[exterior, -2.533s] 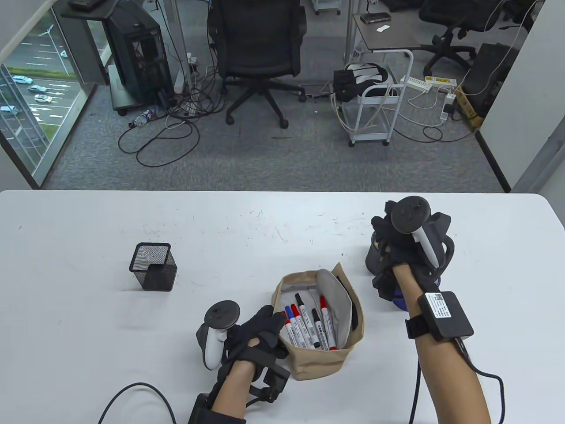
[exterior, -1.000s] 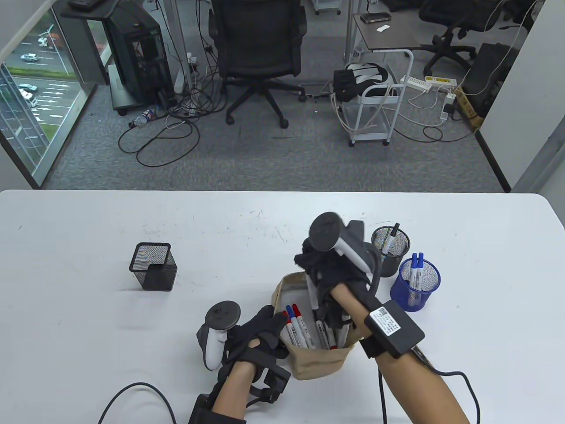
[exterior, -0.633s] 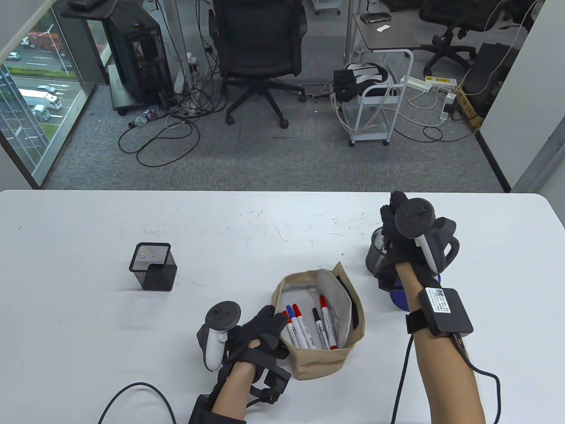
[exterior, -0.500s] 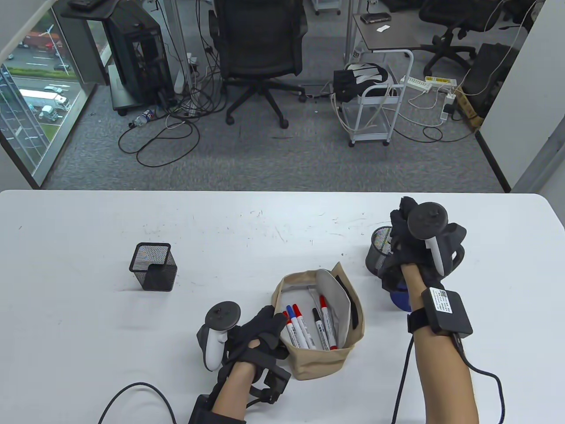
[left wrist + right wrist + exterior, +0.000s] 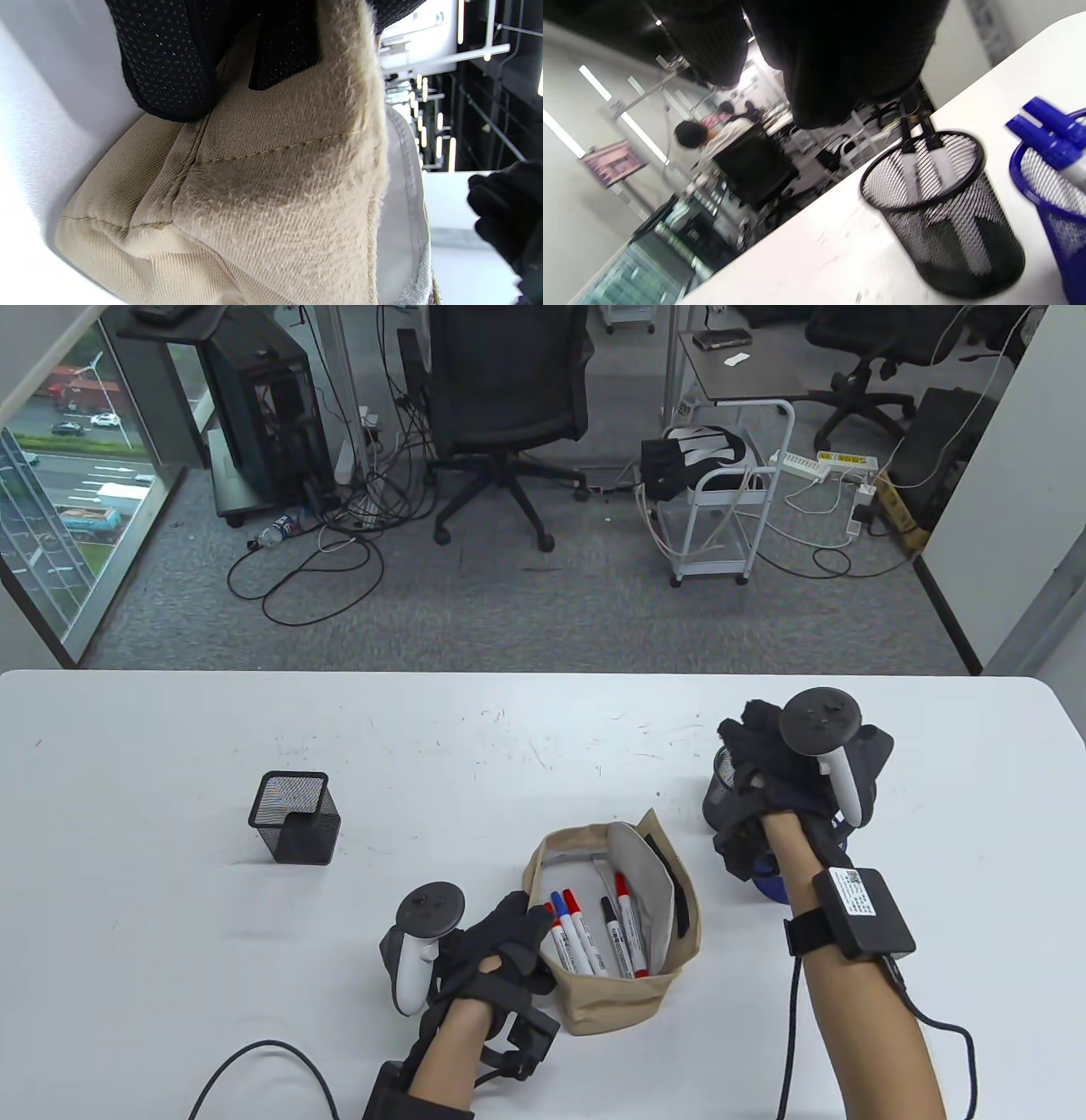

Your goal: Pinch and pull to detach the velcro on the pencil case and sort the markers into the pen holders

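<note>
Left hand (image 5: 496,950) grips pencil case (image 5: 624,1001): five markers (image 5: 594,933); right hand (image 5: 785,789) grip unclear.

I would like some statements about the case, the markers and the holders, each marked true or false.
1. The left hand grips the edge of the beige pencil case. True.
2. The pencil case is closed. False: it is open, with markers visible inside.
3. The round black holder has two black-capped markers in it. True.
4. The square black holder stands beside the blue holder. False: it stands alone on the table's left side.
5. The right hand is inside the pencil case. False: it is over the round holders.
</note>
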`<state>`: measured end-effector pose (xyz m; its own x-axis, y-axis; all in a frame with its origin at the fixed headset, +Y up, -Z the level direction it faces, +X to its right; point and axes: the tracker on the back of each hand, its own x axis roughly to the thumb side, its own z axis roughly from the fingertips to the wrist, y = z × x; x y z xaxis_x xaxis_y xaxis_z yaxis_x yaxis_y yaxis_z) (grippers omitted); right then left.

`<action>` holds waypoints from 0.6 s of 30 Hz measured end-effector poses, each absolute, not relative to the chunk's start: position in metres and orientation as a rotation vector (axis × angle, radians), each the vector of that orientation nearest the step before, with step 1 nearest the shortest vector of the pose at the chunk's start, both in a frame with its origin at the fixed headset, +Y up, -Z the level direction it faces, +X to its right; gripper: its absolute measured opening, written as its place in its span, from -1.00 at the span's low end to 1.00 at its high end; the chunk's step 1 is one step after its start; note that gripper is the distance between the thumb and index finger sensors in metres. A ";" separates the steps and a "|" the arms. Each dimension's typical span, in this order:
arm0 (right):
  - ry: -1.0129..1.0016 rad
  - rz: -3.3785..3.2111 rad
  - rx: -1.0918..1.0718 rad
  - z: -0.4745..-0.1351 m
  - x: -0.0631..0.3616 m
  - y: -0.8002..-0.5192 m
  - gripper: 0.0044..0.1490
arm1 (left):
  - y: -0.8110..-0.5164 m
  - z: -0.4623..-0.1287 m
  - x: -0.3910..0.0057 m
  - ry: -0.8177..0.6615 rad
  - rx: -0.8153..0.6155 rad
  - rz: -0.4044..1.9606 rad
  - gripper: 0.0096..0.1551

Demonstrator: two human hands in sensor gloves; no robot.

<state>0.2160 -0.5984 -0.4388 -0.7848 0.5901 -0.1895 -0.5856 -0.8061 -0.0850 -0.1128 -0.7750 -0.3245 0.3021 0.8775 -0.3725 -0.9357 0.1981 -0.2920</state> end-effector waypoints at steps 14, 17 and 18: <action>0.892 2.719 0.018 -0.412 0.083 -0.655 -0.25 | -0.776 -0.324 -0.113 0.137 -0.501 1.278 -0.08; 1.026 2.735 -0.034 -0.418 0.073 -0.683 -0.26 | -0.776 -0.324 -0.113 0.136 -0.501 1.278 -0.08; 1.069 2.740 -0.051 -0.421 0.070 -0.693 -0.27 | -0.776 -0.324 -0.113 0.136 -0.502 1.279 -0.08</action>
